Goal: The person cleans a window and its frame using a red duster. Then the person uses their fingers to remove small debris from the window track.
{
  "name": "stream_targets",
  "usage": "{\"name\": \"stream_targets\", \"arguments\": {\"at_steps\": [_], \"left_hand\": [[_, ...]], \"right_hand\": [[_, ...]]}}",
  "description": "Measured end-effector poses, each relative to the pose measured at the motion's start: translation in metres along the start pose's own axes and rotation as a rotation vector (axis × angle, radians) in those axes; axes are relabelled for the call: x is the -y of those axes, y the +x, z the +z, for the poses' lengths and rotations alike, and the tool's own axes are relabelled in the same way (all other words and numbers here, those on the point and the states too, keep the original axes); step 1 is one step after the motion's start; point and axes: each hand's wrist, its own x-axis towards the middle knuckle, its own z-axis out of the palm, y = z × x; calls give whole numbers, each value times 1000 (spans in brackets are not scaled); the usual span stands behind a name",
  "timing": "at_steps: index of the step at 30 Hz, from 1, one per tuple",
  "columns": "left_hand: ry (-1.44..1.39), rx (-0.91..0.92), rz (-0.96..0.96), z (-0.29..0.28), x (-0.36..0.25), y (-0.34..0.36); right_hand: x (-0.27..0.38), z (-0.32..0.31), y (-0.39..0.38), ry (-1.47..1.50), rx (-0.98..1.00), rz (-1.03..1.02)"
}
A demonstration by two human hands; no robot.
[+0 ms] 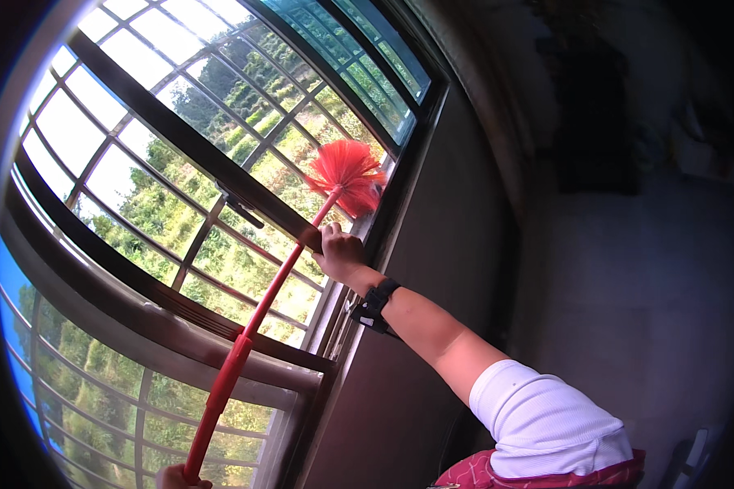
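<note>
right hand (338, 253) stretched way up, arm fully extended, fingers curled; left hand (175, 477) down low, fist closed

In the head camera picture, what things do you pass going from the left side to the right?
Left hand at the bottom of the red pole → red duster head → black wristband → white sleeve.

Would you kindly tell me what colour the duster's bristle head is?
The bristle head is bright red, seen in the head view.
</note>
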Motion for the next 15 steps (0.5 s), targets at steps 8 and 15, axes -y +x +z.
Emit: {"name": "stream_targets", "arguments": {"at_steps": [8, 15], "left_hand": [[117, -7, -279, -34, 73, -104], [-34, 37, -46, 3, 20, -29]], "right_hand": [[-11, -9, 0, -16, -21, -13], [2, -3, 2, -46, -12, 44]]}}
